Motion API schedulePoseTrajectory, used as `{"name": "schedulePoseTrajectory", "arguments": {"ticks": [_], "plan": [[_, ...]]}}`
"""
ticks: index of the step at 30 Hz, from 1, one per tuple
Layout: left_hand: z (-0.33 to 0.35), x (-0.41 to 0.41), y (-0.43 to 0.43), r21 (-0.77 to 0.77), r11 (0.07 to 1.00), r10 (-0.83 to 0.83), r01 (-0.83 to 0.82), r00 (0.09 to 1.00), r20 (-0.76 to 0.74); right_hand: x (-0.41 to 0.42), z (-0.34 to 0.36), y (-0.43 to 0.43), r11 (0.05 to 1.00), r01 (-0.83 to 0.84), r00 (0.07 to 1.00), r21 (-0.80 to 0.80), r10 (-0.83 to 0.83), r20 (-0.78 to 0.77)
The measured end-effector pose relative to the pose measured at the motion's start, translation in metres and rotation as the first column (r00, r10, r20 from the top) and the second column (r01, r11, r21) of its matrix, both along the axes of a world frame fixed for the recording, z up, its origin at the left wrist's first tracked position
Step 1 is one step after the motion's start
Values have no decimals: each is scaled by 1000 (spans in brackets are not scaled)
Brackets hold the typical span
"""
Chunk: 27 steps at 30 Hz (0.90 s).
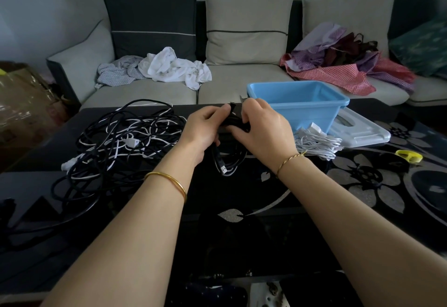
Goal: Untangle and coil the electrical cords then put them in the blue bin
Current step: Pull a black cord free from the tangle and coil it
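While tangled cords (121,142) sprawl left, a white coil (316,143) fronts the bin (309,118).

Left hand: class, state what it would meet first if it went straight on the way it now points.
Beyond the black cord it grips, the left hand would likely meet the right hand first, then the blue bin; depth is unclear.

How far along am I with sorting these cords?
Done: a white cord lies coiled beside the blue bin, not yet in it. In hand: the left hand and right hand grip a black cord bundle. Remaining: the black-and-white tangle on the table.
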<state>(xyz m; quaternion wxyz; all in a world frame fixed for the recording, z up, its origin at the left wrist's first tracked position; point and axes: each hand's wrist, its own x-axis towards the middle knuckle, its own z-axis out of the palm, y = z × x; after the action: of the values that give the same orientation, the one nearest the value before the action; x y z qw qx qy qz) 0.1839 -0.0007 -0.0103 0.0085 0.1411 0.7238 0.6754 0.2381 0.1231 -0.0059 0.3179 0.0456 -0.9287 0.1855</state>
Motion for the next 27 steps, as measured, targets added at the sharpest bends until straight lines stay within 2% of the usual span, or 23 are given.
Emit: {"name": "schedulePoseTrajectory", "arguments": {"ticks": [3, 6, 9, 13, 18, 22, 24, 27], "plan": [[-3, -3, -5, -2, 1000, 12, -12, 1000, 21, -2, 6, 6, 999, -7, 998, 39, 5, 64], [-3, -3, -4, -12, 1000, 10, -9, 999, 41, -2, 10, 5, 992, 1, 1000, 123, -1, 1], [-1, -2, -2, -9, 1000, 1, 0, 999, 34, -3, 11, 1, 995, -79, 995, 62, 83, -63], [1, 1, 0, -29, 1000, -13, 13, 1000, -5, -3, 11, -4, 993, -118, 992, 4, 119, -37], [7, 4, -1, -32, 999, -23, 23, 1000, 17, -3, 6, -7, 991, -134, 971, -11, 129, -203], [11, 6, -3, 11, 999, -46, 45, 992, 117, -4, 3, -10, 991, -133, 944, 18, 132, -303], [10, 4, -5, 42, 997, -68, 62, 986, 155, -5, 3, -10, 989, -147, 953, -26, 134, -271], [7, 2, -8, 61, 996, -76, 66, 981, 178, -8, 4, -5, 969, -159, 984, -189, 140, -111]]}}
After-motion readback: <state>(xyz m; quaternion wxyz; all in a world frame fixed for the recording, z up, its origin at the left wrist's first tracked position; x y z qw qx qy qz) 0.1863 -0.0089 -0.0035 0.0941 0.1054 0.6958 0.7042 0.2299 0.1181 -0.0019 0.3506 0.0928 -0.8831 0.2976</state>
